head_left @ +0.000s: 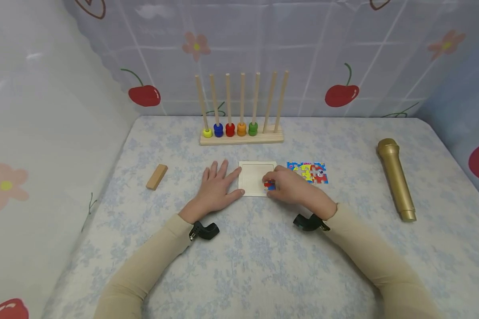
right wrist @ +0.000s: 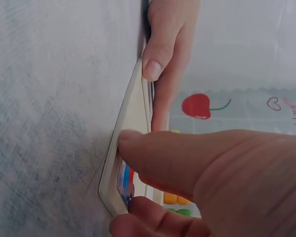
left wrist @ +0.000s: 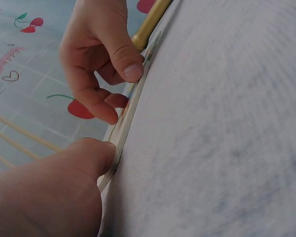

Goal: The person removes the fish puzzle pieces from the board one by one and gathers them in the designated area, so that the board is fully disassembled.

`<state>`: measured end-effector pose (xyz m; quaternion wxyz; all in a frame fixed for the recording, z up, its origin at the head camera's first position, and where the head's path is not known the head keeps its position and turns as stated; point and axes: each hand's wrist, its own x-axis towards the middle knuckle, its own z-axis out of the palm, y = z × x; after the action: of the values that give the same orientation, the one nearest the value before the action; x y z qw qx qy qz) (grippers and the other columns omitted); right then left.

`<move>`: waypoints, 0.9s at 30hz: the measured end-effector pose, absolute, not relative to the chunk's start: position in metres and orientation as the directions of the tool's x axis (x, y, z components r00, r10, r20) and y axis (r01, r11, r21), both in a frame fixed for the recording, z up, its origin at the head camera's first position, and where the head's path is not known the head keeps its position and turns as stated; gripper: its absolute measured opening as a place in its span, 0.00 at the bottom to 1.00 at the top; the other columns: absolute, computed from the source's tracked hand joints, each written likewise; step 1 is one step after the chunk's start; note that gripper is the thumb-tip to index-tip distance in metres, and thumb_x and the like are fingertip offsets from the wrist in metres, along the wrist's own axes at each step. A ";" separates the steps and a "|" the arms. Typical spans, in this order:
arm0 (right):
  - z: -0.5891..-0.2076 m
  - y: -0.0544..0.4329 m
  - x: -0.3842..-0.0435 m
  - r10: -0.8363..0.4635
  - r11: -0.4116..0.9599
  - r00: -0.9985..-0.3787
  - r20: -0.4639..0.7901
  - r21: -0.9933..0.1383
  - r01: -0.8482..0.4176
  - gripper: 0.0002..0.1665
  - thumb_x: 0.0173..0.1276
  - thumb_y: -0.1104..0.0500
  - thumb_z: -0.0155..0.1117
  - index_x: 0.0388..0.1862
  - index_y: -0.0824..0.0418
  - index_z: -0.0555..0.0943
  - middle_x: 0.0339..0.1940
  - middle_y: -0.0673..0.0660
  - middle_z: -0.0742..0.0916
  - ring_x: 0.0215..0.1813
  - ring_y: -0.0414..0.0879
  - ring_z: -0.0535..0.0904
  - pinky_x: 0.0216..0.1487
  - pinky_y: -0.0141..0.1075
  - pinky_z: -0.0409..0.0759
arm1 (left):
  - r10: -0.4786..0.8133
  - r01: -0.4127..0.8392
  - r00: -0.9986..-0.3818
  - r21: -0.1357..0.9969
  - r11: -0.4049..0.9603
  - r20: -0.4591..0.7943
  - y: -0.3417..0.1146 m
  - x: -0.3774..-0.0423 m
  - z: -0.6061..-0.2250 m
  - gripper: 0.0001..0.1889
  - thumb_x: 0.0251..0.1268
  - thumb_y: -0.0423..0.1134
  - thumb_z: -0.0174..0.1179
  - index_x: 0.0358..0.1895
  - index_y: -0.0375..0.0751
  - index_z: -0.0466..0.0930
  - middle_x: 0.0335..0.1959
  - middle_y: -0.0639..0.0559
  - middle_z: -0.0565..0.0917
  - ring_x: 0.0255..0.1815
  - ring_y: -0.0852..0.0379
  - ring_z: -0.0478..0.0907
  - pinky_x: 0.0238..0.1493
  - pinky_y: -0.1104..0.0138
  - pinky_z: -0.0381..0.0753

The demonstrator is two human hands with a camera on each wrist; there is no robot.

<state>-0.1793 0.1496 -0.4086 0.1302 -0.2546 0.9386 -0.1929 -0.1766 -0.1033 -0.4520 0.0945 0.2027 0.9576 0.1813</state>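
Observation:
A small white square puzzle tray [head_left: 252, 177] with a raised rim lies on the table. My left hand [head_left: 214, 189] rests flat beside it, fingers spread, the index fingertip and thumb touching its left edge. At the tray's lower right corner, my right hand [head_left: 291, 185] has its fingers and thumb curled about a blue and red puzzle piece [right wrist: 125, 180], which lies within the rim. The fingers cover part of that piece. To the right of the tray, several joined puzzle pieces [head_left: 318, 173] form a colourful strip, partly behind the right hand.
Behind the tray stands a wooden peg rack [head_left: 241, 139] with tall rods and coloured beads. A wooden block [head_left: 157, 177] lies at the left, a gold microphone [head_left: 397, 179] at the right. A patterned cloth [head_left: 255, 257] covers the table; a printed curtain [head_left: 263, 35] hangs behind.

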 end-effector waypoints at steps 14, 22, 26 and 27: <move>-0.409 0.149 -0.177 -0.533 0.795 -0.832 -0.155 -0.428 -0.430 0.19 0.65 0.61 0.73 0.55 0.62 0.85 0.46 0.58 0.85 0.45 0.49 0.77 0.49 0.43 0.81 | 0.423 0.354 -0.901 0.392 0.849 -0.101 -0.103 -0.176 -0.452 0.38 0.74 0.62 0.51 0.82 0.55 0.56 0.85 0.36 0.45 0.85 0.30 0.34 0.80 0.35 0.38; -0.412 0.149 -0.178 -0.522 0.790 -0.843 -0.128 -0.446 -0.421 0.19 0.63 0.61 0.74 0.54 0.63 0.85 0.43 0.58 0.84 0.41 0.48 0.74 0.42 0.38 0.77 | 0.421 0.353 -0.902 0.391 0.850 -0.100 -0.103 -0.176 -0.452 0.38 0.74 0.62 0.51 0.82 0.55 0.57 0.85 0.36 0.46 0.85 0.30 0.35 0.80 0.35 0.38; -0.413 0.149 -0.178 -0.520 0.786 -0.847 -0.110 -0.450 -0.424 0.19 0.61 0.62 0.75 0.52 0.63 0.86 0.41 0.58 0.83 0.39 0.47 0.73 0.38 0.35 0.73 | 0.422 0.354 -0.901 0.394 0.848 -0.100 -0.103 -0.176 -0.451 0.38 0.74 0.62 0.52 0.82 0.54 0.57 0.85 0.35 0.46 0.85 0.30 0.35 0.80 0.35 0.38; -0.413 0.149 -0.178 -0.520 0.785 -0.848 -0.106 -0.452 -0.424 0.19 0.61 0.62 0.75 0.52 0.63 0.86 0.41 0.58 0.83 0.38 0.47 0.73 0.37 0.34 0.73 | 0.422 0.354 -0.901 0.395 0.848 -0.099 -0.103 -0.175 -0.451 0.38 0.74 0.62 0.52 0.82 0.54 0.57 0.85 0.35 0.46 0.85 0.30 0.35 0.80 0.35 0.38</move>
<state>-0.1781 0.1492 -0.4126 0.1131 -0.2517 0.9379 -0.2104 -0.1754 -0.1031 -0.4506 0.0915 0.2028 0.9568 0.1869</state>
